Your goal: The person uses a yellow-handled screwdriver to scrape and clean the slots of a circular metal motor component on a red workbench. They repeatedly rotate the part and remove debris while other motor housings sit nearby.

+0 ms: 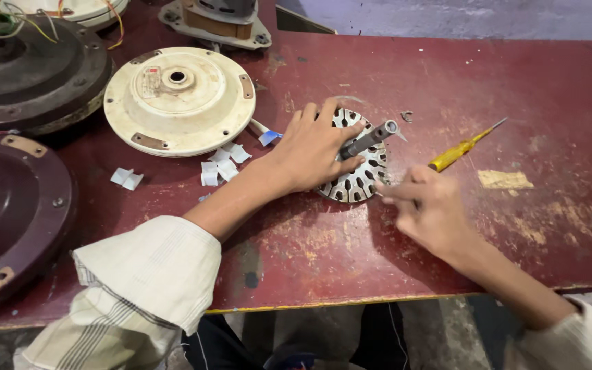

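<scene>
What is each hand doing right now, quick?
Left hand: fingers spread, pressing on the slotted metal disc around its shaft.
Right hand: fingertips pinched at the disc's edge; whether they hold anything cannot be told.

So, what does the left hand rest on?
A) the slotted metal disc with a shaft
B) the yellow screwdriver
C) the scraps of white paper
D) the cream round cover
A: the left hand lies flat on the slotted metal disc, with its shaft rising between the fingers.
</scene>
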